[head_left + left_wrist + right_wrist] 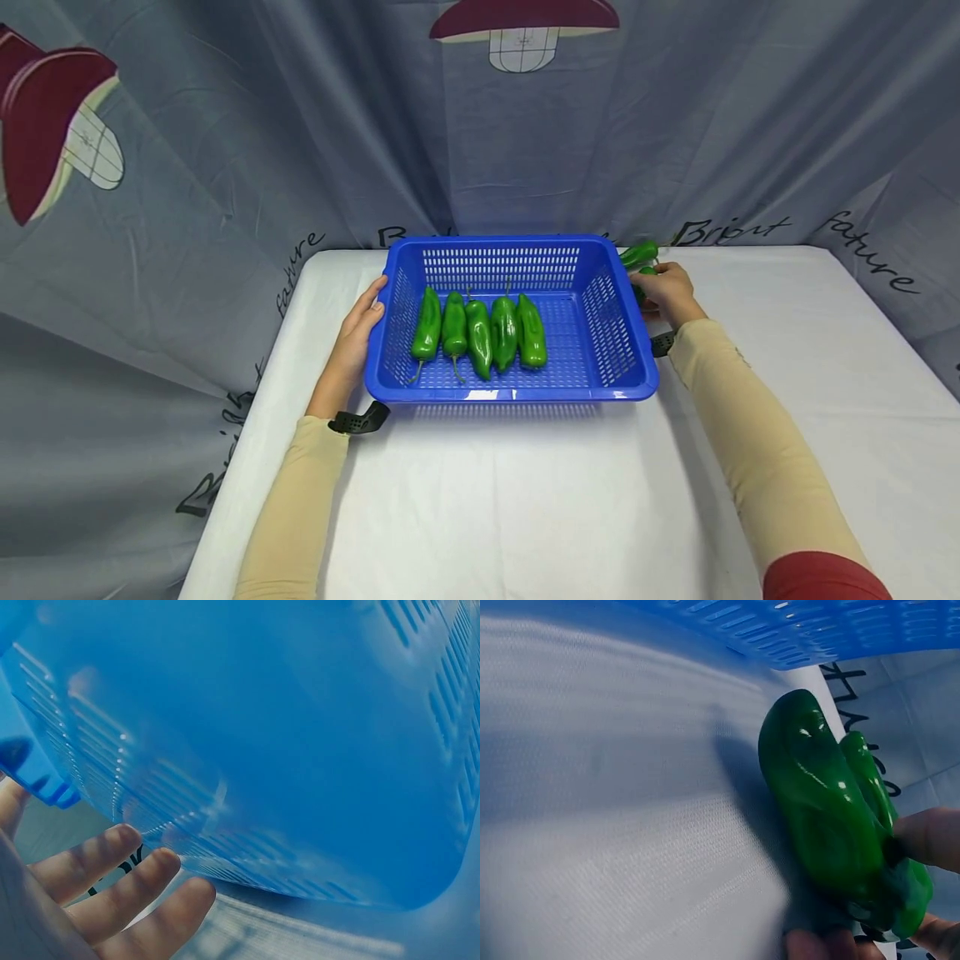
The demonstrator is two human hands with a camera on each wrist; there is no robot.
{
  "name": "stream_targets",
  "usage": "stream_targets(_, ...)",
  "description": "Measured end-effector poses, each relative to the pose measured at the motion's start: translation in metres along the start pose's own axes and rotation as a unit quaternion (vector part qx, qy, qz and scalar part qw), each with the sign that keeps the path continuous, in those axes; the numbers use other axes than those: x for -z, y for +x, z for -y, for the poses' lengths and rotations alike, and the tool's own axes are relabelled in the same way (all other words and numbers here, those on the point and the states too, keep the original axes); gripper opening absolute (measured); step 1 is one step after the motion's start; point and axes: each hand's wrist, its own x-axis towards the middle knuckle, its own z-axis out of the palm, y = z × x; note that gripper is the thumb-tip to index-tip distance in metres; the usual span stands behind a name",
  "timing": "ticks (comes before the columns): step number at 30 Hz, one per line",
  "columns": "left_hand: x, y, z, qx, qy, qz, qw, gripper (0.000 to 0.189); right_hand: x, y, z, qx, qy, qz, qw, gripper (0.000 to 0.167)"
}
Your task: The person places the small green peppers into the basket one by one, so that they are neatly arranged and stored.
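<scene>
My left hand (352,337) is at the left end of a blue plastic basket (510,394), touching its rim. In the left wrist view its extended fingers (176,915) lie against the slotted side wall. Several long green peppers (480,337) lie side by side in the basket, toward its left half. Beyond the right end, my right hand (670,293) grips a green pepper (817,802) by one end, thumb on one side and fingers beneath. Another green pepper (870,776) shows just behind it. Part of the right hand is cut off in the right wrist view.
A white cloth-covered table (495,500) extends under and around the basket. One green pepper (639,254) lies near the back edge beside the basket's right end. Grey printed curtains (360,125) hang along the back and sides.
</scene>
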Motion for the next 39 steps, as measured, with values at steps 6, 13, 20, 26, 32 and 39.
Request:
stream_targets(6, 0.000, -0.001, -0.001, 0.000, 0.005, 0.000, 1.0000, 0.053, 0.000, 0.000, 0.000, -0.003, 0.011, -0.007, 0.9999, 0.079)
stream_targets(13, 0.001, -0.001, 0.000, 0.002, 0.001, 0.003, 1.0000, 0.052, 0.002, 0.001, -0.006, -0.006, 0.039, -0.010, 0.9992, 0.076)
stream_targets(20, 0.000, -0.001, -0.001, -0.003, 0.004, 0.004, 1.0000, 0.053, 0.003, -0.004, -0.007, -0.004, 0.074, -0.014, 0.9971, 0.075)
stream_targets(26, 0.000, -0.001, 0.000, -0.012, 0.002, 0.004, 0.9999, 0.054, 0.010, -0.009, -0.010, -0.006, 0.100, -0.007, 0.9949, 0.074)
stream_targets(32, -0.001, -0.001, -0.002, 0.001, 0.009, 0.001, 1.0000, 0.053, 0.025, -0.010, -0.021, -0.011, 0.111, 0.004, 0.9937, 0.073)
stream_targets(39, 0.000, -0.001, -0.003, 0.008, 0.017, 0.001, 0.9998, 0.053, 0.040, -0.018, -0.032, 0.027, 0.126, 0.056, 0.9901, 0.072)
